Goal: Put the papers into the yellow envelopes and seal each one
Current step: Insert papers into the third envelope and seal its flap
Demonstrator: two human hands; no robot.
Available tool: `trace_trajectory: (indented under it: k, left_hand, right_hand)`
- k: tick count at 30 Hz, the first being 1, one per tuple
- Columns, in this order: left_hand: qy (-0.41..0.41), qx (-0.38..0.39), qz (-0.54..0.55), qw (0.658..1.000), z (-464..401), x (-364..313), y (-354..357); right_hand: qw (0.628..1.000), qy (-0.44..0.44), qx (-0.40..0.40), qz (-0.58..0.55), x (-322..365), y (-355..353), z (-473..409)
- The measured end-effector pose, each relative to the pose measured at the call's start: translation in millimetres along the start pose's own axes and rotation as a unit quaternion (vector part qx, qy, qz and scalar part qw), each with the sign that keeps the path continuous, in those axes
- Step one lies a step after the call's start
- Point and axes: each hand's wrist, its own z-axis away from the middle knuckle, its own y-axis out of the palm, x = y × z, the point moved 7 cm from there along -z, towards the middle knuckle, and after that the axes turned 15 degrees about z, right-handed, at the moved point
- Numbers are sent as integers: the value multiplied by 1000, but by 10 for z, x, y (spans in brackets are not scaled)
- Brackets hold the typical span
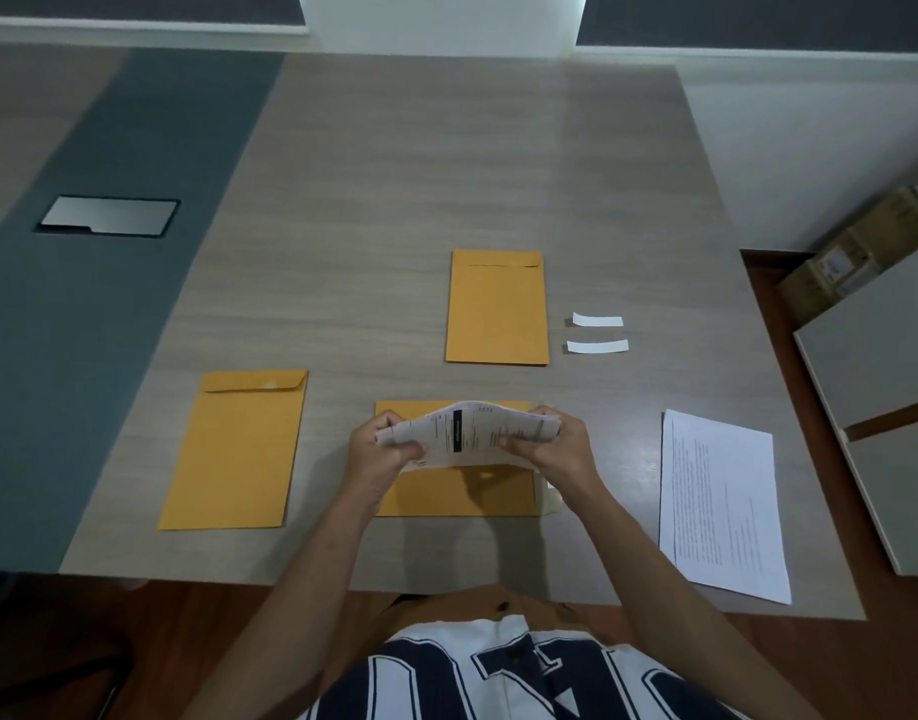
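Observation:
Both hands hold a printed paper (470, 433) bowed upward above a yellow envelope (446, 493) that lies sideways near the table's front edge. My left hand (387, 444) grips the paper's left end; my right hand (550, 444) grips its right end. A second yellow envelope (236, 452) lies to the left with its flap folded down. A third yellow envelope (496, 309) lies farther back, flap at the top. A sheet of printed paper (722, 504) lies at the right.
Two white strips (597, 321) (597, 347) lie right of the far envelope. A metal cable hatch (109, 216) sits in the grey band at the left. Cardboard boxes (862, 252) and a grey cabinet (883, 366) stand beyond the table's right edge.

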Motion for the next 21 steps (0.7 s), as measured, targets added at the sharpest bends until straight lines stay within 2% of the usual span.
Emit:
trace_trajectory:
  k: [6, 11, 14, 18, 21]
  left_hand:
    - [22, 49, 16, 998, -66, -158, 16]
    - [-70, -31, 26, 997, -50, 135, -12]
    - [-46, -53, 12, 997, -77, 114, -29]
    - [-3, -20, -6, 1000, -124, -76, 81]
    - [16, -24, -39, 999, -208, -120, 219]
  right_hand:
    - [1000, -22, -9, -13, 145, -95, -47]
    - [999, 12, 32, -31, -5, 49, -37]
    - [1000, 13, 11, -27, -13, 20, -55]
    - [999, 28, -21, 1, -44, -199, -65]
    - [998, 45, -42, 15, -124, -465, -12]
